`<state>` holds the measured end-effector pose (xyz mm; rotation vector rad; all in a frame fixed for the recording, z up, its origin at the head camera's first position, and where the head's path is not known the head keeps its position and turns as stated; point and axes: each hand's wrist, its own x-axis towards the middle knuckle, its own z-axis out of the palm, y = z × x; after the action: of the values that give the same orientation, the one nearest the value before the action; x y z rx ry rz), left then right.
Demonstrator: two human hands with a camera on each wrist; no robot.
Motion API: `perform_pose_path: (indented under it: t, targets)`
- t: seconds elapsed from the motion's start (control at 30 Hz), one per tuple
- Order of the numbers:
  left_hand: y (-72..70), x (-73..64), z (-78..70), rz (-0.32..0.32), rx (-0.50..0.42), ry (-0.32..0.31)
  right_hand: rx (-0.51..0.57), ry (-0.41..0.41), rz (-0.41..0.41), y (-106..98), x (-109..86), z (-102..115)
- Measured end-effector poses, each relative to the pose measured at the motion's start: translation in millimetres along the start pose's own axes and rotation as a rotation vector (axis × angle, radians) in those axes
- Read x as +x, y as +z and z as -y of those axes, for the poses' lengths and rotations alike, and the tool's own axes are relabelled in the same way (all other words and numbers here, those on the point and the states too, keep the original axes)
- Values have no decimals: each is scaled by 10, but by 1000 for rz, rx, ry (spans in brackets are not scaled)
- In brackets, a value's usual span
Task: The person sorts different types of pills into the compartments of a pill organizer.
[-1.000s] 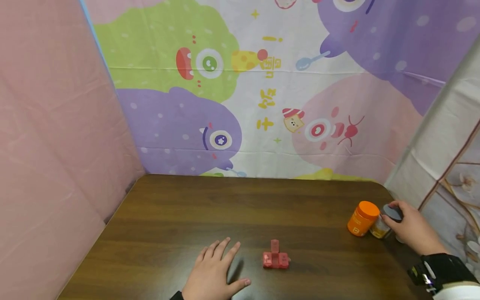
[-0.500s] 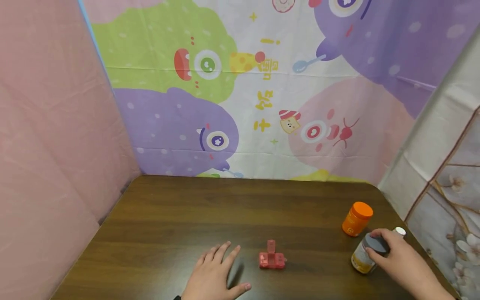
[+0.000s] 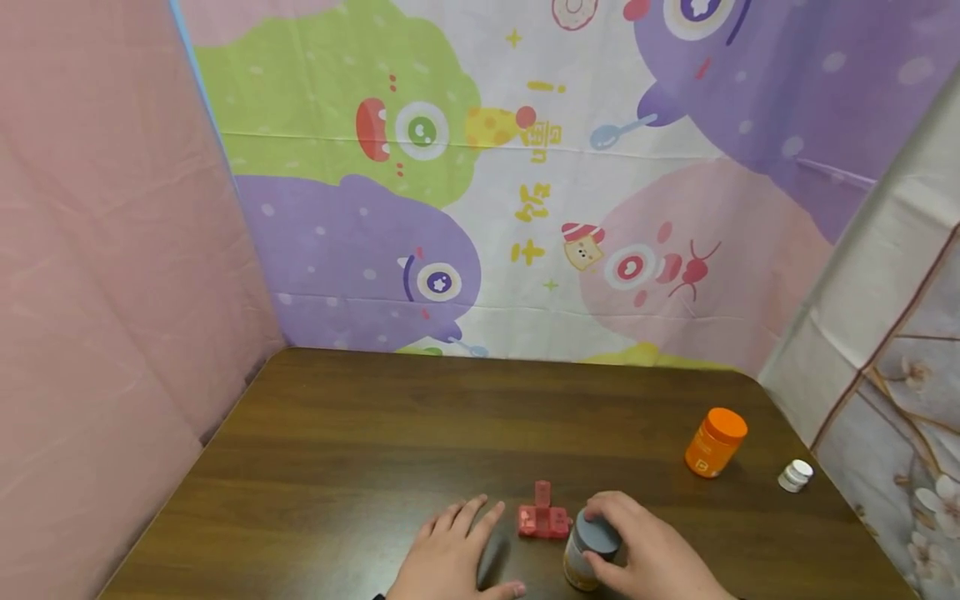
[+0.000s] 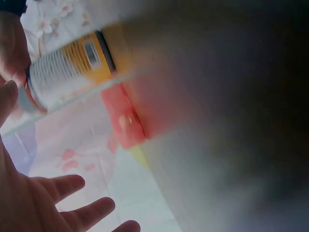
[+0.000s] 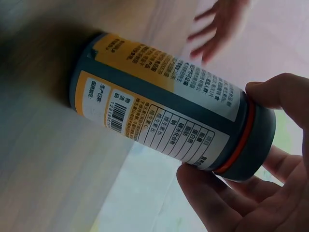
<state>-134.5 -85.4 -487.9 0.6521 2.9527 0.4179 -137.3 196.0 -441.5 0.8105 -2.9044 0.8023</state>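
Observation:
My right hand (image 3: 648,550) grips a dark grey supplement bottle (image 5: 159,106) around its lid, thumb on one side and fingers on the other. White and yellow labels with small print and a barcode wrap the bottle, and an orange-red ring shows under the lid. Just left of the bottle sits a small red pill box (image 3: 543,521), one of its lids standing up. My left hand (image 3: 450,554) is spread with straight fingers to the left of the pill box, holding nothing. In the left wrist view the pill box (image 4: 123,116) is partly blurred.
An orange jar (image 3: 716,443) stands at the right of the brown wooden table (image 3: 360,433). Beyond it, near the right edge, is a small white bottle (image 3: 796,476). A cartoon-printed curtain (image 3: 525,317) hangs behind the table, with a pink cloth (image 3: 112,292) at the left.
My right hand has carried the grey-lidded bottle leftward from beside the orange jar to just right of the pill box. The small white bottle is now uncovered. My left hand has shifted slightly right.

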Motion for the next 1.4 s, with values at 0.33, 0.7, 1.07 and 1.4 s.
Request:
perform_pose_path:
  t: [0.33,0.7,1.07,1.4]
  targets:
    - [-16,83,-193,-2,-248,67,87,-122,30,273,224,304]
    - [-71,141,-258,-62,-456,80,97,-117,24,361,270,376]
    - [-66,170,-257,-13,-532,66,-12,-58,75,285,295,359]
    - [-115,176,-210,37,-618,114,-70,-210,132,255,281,289]
